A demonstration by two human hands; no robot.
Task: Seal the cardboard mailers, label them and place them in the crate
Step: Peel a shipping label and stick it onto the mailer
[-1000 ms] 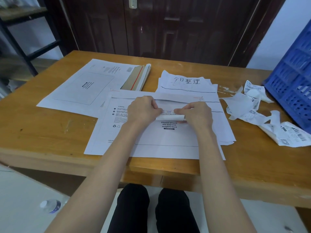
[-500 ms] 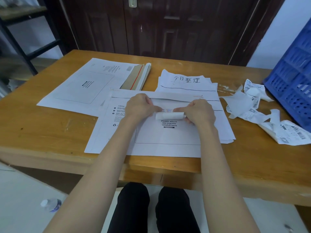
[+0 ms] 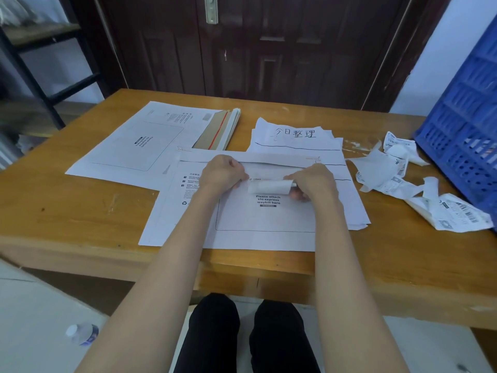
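A white cardboard mailer [image 3: 263, 219] lies flat before me on the wooden table [image 3: 80, 211], its printed waybill box facing up. A small white label [image 3: 269, 186] curls above the words "Please attach sto express waybill here". My left hand [image 3: 222, 172] pinches the label's left end against the mailer. My right hand [image 3: 313, 181] pinches the curled right end. A stack of other mailers [image 3: 150, 138] lies at the back left. The blue crate [image 3: 468, 125] stands at the right edge.
Crumpled label backings and waybill scraps [image 3: 419, 189] lie between the mailer and the crate. A sheet with handwritten characters [image 3: 295, 135] sits behind the mailer. A plastic bottle [image 3: 83, 333] lies on the floor at the lower left. A dark door stands behind the table.
My hands have drawn slightly apart along the label, the right one sliding to the right. More of the curled label shows between them.
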